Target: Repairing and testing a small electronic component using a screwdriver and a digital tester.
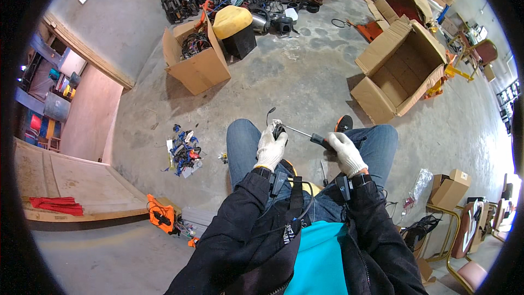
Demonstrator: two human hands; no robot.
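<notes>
My left hand (270, 148), in a white knit glove, is closed around a small black part (279, 130) with a pale piece at its top. A short dark cable (269, 114) sticks up beside it; its lower end is hidden by the fingers. My right hand (347, 153), gloved alike, grips the dark handle of a screwdriver (319, 140). The screwdriver's long metal shaft points left, its tip at or very near the part; I cannot tell whether they touch. Between my legs lies a second tool with a thin shaft (323, 170), seemingly another screwdriver.
On the floor to the left is a pile of blue, black and red scraps (185, 152). Ahead stand a cardboard box of cables (199, 74) and a black bin with a yellow container (233, 22). A large open cardboard box (376, 98) lies ahead right; chairs stand at lower right.
</notes>
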